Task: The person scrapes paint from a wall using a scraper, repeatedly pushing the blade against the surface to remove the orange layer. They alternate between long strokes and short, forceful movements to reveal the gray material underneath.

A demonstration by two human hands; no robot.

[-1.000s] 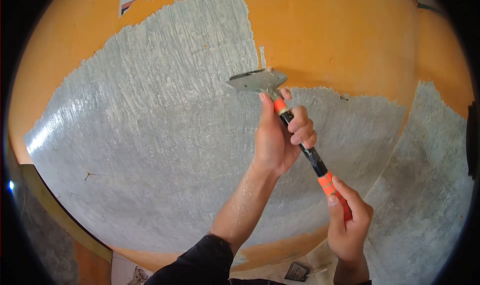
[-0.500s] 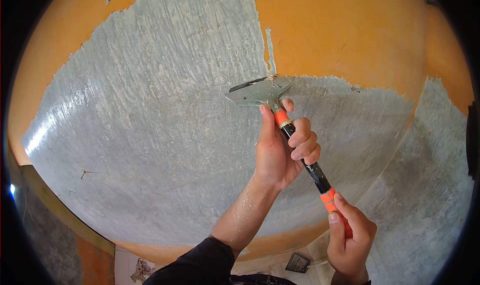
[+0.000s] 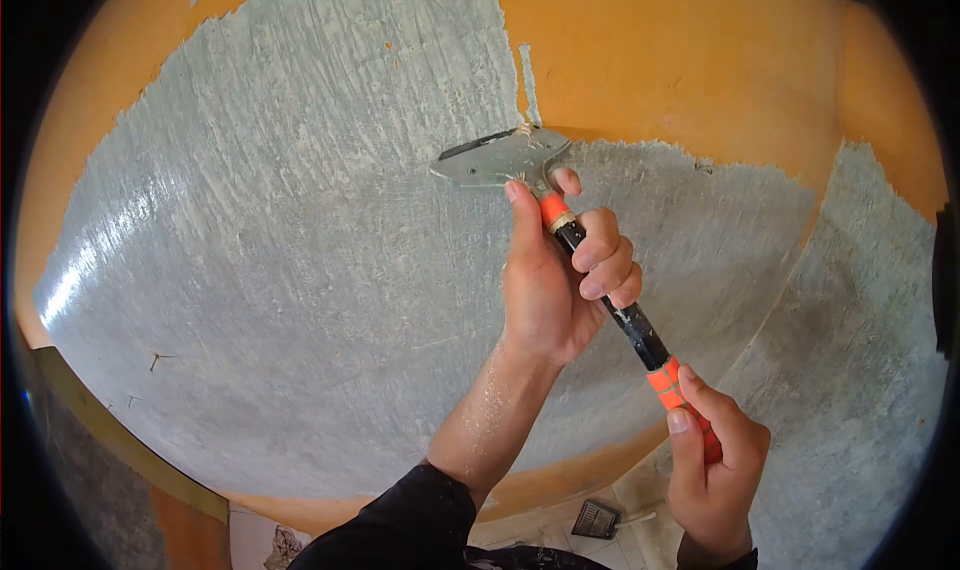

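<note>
A long-handled scraper (image 3: pixel 630 325) with a black and orange handle and a wide grey metal head slants across the centre. My left hand (image 3: pixel 565 280) is wrapped round the upper handle just below the head, its thumb by the head's base. Lower down, my right hand (image 3: pixel 715 455) grips the orange end of the handle. The blade edge lies against the wall where orange paint (image 3: pixel 680 60) meets the bare grey surface (image 3: pixel 330 240). Pale shavings cling to the head, and pale dust speckles my left forearm.
A narrow bare strip runs up into the orange paint above the blade. At the lower left is a wall edge (image 3: pixel 130 440). On the tiled floor below lie a dark tray (image 3: pixel 596 519) and a crumpled item (image 3: pixel 284 547). The wall meets another at a corner on the right.
The scraper head has shifted slightly up and left in view, while my right hand has moved a little right and down. The wall has also shifted slightly up and left in view.
</note>
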